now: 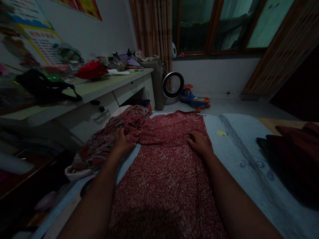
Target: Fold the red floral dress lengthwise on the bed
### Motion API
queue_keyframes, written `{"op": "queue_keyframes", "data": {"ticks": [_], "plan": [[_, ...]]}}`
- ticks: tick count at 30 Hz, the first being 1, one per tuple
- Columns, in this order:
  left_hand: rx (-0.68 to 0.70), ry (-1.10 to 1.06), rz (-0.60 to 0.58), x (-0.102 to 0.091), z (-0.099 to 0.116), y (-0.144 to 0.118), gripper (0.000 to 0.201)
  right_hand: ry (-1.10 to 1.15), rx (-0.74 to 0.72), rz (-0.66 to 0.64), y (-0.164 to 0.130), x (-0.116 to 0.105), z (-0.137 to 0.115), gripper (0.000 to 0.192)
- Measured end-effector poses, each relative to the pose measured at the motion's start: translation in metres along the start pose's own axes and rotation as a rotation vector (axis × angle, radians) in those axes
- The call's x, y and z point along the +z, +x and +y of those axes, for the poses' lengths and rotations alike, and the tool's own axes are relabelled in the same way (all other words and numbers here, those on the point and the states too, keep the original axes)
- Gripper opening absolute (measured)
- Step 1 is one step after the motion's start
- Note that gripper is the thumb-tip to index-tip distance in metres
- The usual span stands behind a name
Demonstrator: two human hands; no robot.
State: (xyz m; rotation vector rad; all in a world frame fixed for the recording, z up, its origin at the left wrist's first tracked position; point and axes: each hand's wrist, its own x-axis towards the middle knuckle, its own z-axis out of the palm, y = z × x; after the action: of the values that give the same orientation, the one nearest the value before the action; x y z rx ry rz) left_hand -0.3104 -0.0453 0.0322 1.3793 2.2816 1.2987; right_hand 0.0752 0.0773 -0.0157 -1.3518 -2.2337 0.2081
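A red speckled dress (pixel 169 166) lies flat along the bed (pixel 239 146), soft and thin. The left hand (pixel 122 142) and right hand (pixel 199 142) press on it, palms down, fingers loose, gripping nothing. Crumpled patterned clothes (pixel 99 146) crowd the bed's left edge; dark folded cloth (pixel 291 156) sits right.

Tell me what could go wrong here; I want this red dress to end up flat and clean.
1. The left hand presses where the red dress meets the crumpled patterned garment; smoothing could drag the two together.
2. That garment hangs over the bed sheet's left edge and may slip off.
3. The room is dim, so wrinkles between the left hand and the right hand could go unnoticed.
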Motion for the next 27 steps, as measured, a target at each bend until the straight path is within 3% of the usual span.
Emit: {"op": "queue_keyframes", "data": {"ticks": [4,7,11,15,18,21,24,27], "plan": [[-0.008,-0.014,-0.034,-0.010,0.015,-0.006,0.083,0.005,0.002,-0.010,0.000,0.001,0.002,0.040],[-0.004,-0.271,0.017,-0.016,0.023,0.000,0.080,0.009,0.002,-0.012,0.000,0.001,0.002,0.040],[-0.188,-0.627,0.076,-0.019,0.029,0.008,0.068,0.009,0.008,-0.009,0.000,0.000,0.001,0.040],[-0.264,-0.876,0.146,-0.019,0.026,0.009,0.050,0.015,0.001,-0.010,0.000,0.000,0.001,0.041],[-0.336,-0.803,0.174,-0.017,0.018,0.009,0.047,0.012,0.001,-0.017,0.000,0.000,0.002,0.041],[-0.376,-0.590,0.076,-0.015,0.010,0.008,0.055,0.004,0.005,-0.017,0.000,0.002,0.004,0.041],[-0.237,-0.393,0.029,-0.013,0.005,0.007,0.066,0.000,0.011,-0.013,0.000,0.003,0.004,0.041],[-0.035,-0.197,0.013,-0.011,0.004,0.005,0.064,-0.004,0.018,-0.012,0.000,0.003,0.003,0.041]]}}
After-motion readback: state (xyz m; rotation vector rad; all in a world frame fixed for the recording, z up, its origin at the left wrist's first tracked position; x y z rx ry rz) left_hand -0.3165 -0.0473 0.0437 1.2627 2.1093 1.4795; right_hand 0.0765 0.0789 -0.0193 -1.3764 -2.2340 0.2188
